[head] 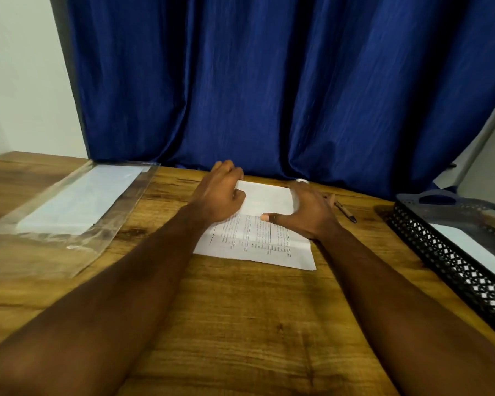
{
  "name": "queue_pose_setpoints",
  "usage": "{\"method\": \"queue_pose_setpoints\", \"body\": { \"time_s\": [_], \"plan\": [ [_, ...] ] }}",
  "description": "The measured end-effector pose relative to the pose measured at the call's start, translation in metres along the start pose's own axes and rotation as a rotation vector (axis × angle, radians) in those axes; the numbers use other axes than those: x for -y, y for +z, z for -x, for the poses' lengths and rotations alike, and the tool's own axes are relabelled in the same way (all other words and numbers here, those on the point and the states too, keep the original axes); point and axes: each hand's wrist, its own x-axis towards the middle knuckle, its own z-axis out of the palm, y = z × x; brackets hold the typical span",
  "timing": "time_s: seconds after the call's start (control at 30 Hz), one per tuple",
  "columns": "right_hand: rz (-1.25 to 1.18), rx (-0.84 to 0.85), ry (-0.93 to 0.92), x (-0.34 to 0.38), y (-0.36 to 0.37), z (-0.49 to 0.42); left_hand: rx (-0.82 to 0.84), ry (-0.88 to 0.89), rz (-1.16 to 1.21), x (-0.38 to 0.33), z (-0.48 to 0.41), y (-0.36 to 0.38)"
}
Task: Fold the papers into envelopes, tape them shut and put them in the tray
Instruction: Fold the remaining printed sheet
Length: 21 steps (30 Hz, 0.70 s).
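Your left hand (222, 192) pinches the white printed paper sheet (255, 244) at its folded flap; your right hand (305, 214), thumb spread, presses the flap's other edge.

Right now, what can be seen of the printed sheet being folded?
The printed sheet is white paper with a ruled grid of small text, lying flat on the wooden table. Its far part is folded over, blank side up. The left hand holds the flap's left edge; the right hand presses its right side, thumb along the flap's edge.

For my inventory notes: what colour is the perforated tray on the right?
Black; the lattice-walled plastic tray shows in the head view.
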Motion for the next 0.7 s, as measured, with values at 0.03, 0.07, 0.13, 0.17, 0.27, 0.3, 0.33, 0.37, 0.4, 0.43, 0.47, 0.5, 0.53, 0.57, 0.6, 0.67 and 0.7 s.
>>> {"method": "queue_pose_setpoints", "body": {
  "time_s": [0.03, 0.07, 0.13, 0.17, 0.27, 0.3, 0.33, 0.37, 0.4, 0.43, 0.47, 0.5, 0.53, 0.57, 0.6, 0.67, 0.7],
  "plan": [
    [-0.004, -0.067, -0.032, 0.001, -0.003, 0.0, -0.035, 0.01, -0.015, 0.001, -0.001, -0.001],
    [0.008, -0.134, -0.059, 0.003, -0.005, 0.001, -0.069, 0.022, -0.025, 0.001, -0.001, -0.001],
    [0.09, -0.229, -0.089, 0.005, -0.007, 0.0, -0.117, 0.047, -0.035, 0.001, -0.002, -0.002],
    [0.137, -0.256, -0.095, 0.006, -0.007, -0.001, -0.127, 0.061, -0.033, 0.0, -0.002, -0.003],
    [0.203, -0.295, -0.128, 0.006, -0.011, -0.002, -0.105, 0.108, 0.006, 0.0, -0.001, -0.007],
    [0.216, -0.287, -0.135, 0.006, -0.012, -0.002, -0.077, 0.109, 0.018, -0.001, 0.0, -0.008],
    [0.23, -0.278, -0.144, 0.006, -0.013, -0.003, -0.042, 0.102, 0.03, -0.002, 0.001, -0.01],
    [0.245, -0.269, -0.153, 0.007, -0.013, -0.003, -0.003, 0.087, 0.044, -0.004, 0.001, -0.011],
    [0.255, -0.255, -0.159, 0.007, -0.013, -0.003, 0.039, 0.067, 0.056, -0.005, 0.001, -0.011],
    [0.264, -0.225, -0.166, 0.007, -0.013, -0.003, 0.084, 0.046, 0.063, -0.006, 0.001, -0.011],
    [0.271, -0.175, -0.176, 0.007, -0.012, -0.002, 0.13, 0.026, 0.067, -0.007, 0.002, -0.01],
    [0.273, -0.109, -0.18, 0.007, -0.009, -0.002, 0.176, 0.007, 0.069, -0.006, 0.002, -0.009],
    [0.262, -0.043, -0.173, 0.007, -0.007, 0.0, 0.219, -0.011, 0.075, -0.005, 0.003, -0.007],
    [0.237, 0.005, -0.155, 0.006, -0.006, 0.0, 0.252, -0.024, 0.09, -0.003, 0.004, -0.006],
    [0.207, 0.029, -0.137, 0.005, -0.005, 0.001, 0.272, -0.031, 0.115, -0.002, 0.005, -0.004],
    [0.171, 0.034, -0.119, 0.003, -0.006, 0.001, 0.288, -0.028, 0.15, 0.0, 0.006, -0.002],
    [0.163, 0.033, -0.116, 0.003, -0.006, 0.001, 0.289, -0.022, 0.157, 0.0, 0.006, -0.001]
  ]
}}
